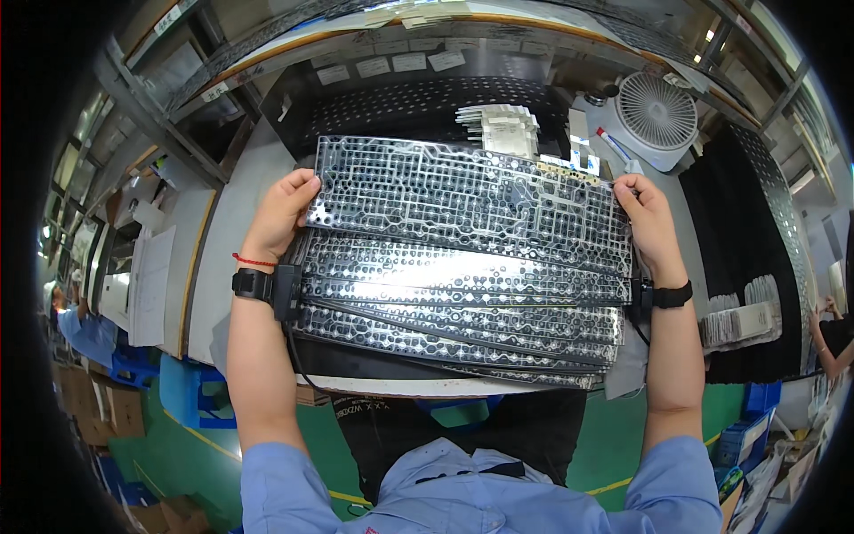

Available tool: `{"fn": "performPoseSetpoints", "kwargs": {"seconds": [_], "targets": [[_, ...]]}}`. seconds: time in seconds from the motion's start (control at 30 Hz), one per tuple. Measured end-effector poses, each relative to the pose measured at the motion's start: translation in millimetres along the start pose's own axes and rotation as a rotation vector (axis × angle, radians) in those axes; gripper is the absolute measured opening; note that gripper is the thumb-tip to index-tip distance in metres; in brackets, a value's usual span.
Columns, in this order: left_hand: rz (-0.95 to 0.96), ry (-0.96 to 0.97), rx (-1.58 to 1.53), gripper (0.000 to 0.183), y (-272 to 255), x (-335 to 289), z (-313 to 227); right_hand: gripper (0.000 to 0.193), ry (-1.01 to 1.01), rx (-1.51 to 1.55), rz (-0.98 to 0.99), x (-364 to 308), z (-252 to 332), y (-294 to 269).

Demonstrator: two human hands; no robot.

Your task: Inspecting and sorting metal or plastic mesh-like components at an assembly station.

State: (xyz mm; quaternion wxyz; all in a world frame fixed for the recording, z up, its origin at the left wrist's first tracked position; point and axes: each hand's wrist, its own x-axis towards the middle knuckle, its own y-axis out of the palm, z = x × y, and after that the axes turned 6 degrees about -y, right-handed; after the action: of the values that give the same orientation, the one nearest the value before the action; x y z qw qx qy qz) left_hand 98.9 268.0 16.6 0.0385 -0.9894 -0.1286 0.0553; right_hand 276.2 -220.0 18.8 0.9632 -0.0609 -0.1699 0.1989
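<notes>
A long keyboard membrane sheet (418, 189), clear with silver traces and rows of dark dots, is held up between my hands, its right end slightly lower. My left hand (283, 212) pinches its left edge, thumb on top. At the opposite end my right hand (648, 214) grips the upper right corner. Under and nearer to me lies a fanned pile of similar membrane sheets (454, 336), some shining with glare. Fingers behind the held sheet are hidden. Both wrists carry black bands with small dark boxes.
Beyond the sheets stands a bundle of pale flat strips (507, 129). A white fan (656, 111) is at the back right, with a red-capped marker (612, 141) beside it. More pale strips (743, 316) lie on the right. A shelf edge (427, 31) spans the far side.
</notes>
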Motion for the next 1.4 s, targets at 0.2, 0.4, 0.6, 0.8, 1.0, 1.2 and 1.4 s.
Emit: {"fn": "performPoseSetpoints", "kwargs": {"seconds": [0.2,0.4,0.6,0.8,1.0,1.2,1.4], "targets": [[-0.127,0.050,-0.134,0.013,-5,8,6,0.014,0.022,0.159,-0.043,2,-2,-3],[-0.168,0.041,-0.189,0.014,2,9,5,0.014,0.011,0.121,-0.038,1,3,1],[0.043,0.050,-0.267,0.020,-23,7,8,0.017,-0.041,0.077,-0.133,-1,2,-5],[-0.214,0.014,-0.331,0.036,10,-5,-14,0.021,-0.122,0.208,-0.212,1,2,-1],[-0.106,0.055,-0.266,0.028,24,-4,-14,0.031,-0.048,0.104,-0.102,-5,12,1],[-0.031,-0.068,-0.088,0.020,-6,4,1,0.046,-0.079,0.146,-0.110,-3,14,7],[-0.065,0.040,-0.300,0.021,-19,10,9,0.039,-0.054,0.169,-0.132,-6,22,5]]}}
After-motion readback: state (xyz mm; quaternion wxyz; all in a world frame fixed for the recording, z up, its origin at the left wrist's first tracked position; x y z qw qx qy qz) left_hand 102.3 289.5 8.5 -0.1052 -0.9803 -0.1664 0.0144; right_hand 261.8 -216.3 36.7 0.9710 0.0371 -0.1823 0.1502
